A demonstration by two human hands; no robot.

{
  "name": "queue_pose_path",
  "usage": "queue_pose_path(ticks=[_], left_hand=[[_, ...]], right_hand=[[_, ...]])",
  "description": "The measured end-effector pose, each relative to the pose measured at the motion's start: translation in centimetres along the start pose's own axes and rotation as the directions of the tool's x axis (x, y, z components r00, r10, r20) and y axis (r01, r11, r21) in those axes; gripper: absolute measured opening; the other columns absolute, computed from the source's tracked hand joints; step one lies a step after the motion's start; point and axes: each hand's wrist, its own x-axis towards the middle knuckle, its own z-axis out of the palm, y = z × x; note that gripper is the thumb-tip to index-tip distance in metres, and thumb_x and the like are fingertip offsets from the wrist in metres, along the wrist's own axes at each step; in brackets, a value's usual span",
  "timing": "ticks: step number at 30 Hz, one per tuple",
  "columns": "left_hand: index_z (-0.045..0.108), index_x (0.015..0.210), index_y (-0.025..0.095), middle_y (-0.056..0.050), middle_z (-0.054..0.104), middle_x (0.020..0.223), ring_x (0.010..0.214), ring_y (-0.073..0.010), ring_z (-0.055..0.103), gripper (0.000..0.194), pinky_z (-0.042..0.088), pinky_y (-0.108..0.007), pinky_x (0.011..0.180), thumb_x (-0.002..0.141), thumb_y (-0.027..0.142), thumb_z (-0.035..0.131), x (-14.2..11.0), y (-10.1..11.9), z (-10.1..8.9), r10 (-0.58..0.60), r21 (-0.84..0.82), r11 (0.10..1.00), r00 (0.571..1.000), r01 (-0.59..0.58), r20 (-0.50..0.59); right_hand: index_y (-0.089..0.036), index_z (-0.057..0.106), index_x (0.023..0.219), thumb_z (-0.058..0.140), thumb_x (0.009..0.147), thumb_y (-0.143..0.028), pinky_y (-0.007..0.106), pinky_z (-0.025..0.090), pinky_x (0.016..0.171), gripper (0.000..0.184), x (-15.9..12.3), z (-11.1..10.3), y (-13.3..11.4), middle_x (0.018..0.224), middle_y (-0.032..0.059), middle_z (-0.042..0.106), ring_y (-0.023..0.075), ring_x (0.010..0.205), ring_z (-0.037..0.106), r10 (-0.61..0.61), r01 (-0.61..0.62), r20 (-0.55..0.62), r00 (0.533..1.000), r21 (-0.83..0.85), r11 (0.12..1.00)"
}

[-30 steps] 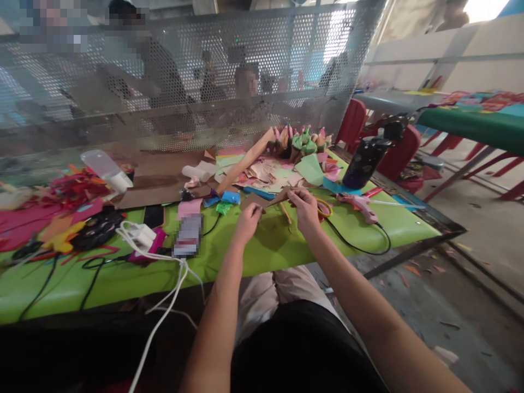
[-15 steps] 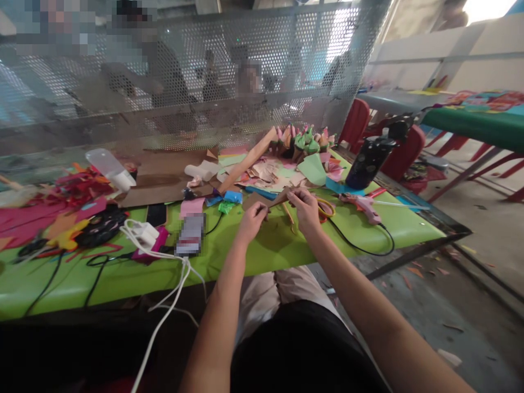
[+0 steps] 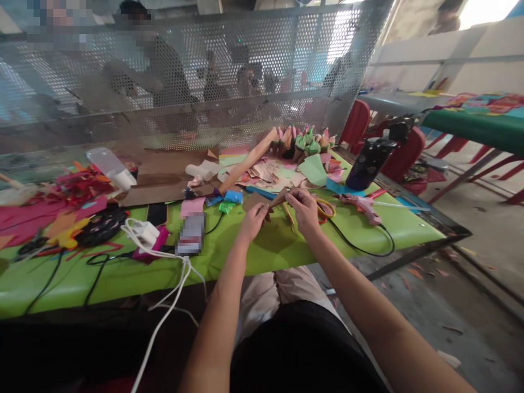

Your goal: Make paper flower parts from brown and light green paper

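Between my two hands is a small piece of brown paper, held above the green tabletop. My left hand pinches its near left end, with the fingers closed. My right hand grips the far right end between thumb and fingertips. The fingers cover part of the piece, so its full shape is hidden. Just right of my right hand lie scissors with yellow and red handles. A thin yellowish stick rests on the table between the hands.
A pink glue gun with a black cord lies at right, near a dark bottle. Paper flowers and paper scraps cover the back. On the left are a phone, white cables and a black tape roll.
Both hands stay in nearly the same place with the brown paper between them. The fingers have shifted slightly, and the right hand sits a little further left.
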Motion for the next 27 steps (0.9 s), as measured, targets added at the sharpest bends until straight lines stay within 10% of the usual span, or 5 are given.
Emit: queue_pose_path(ticks=[21, 27], left_hand=[[0.063, 0.083, 0.018, -0.003, 0.069, 0.071, 0.064, -0.0158, 0.059, 0.025, 0.041, -0.025, 0.061, 0.095, 0.034, 0.048, -0.4, 0.8, -0.3, -0.011, 0.171, 0.985, 1.0, 0.01, 0.003], [0.065, 0.101, 0.018, -0.006, 0.071, 0.088, 0.078, -0.0185, 0.067, 0.036, 0.048, -0.028, 0.068, 0.089, 0.05, 0.059, -0.4, 0.9, -0.2, -0.001, -0.075, 0.997, 1.0, 0.003, 0.026]], right_hand=[[-0.023, 0.065, 0.07, 0.068, 0.081, -0.034, 0.036, 0.047, 0.078, 0.017, -0.4, 0.2, -1.6, 0.078, 0.0027, 0.064, 0.0213, 0.082, 0.057, -0.142, 0.141, -0.085, 0.986, -0.013, 0.99], [-0.023, 0.066, 0.071, 0.069, 0.082, -0.033, 0.035, 0.05, 0.074, 0.015, -0.6, 0.4, -1.6, 0.081, 0.0029, 0.065, 0.0202, 0.08, 0.059, -0.193, 0.194, 0.026, 0.981, -0.047, 0.98]])
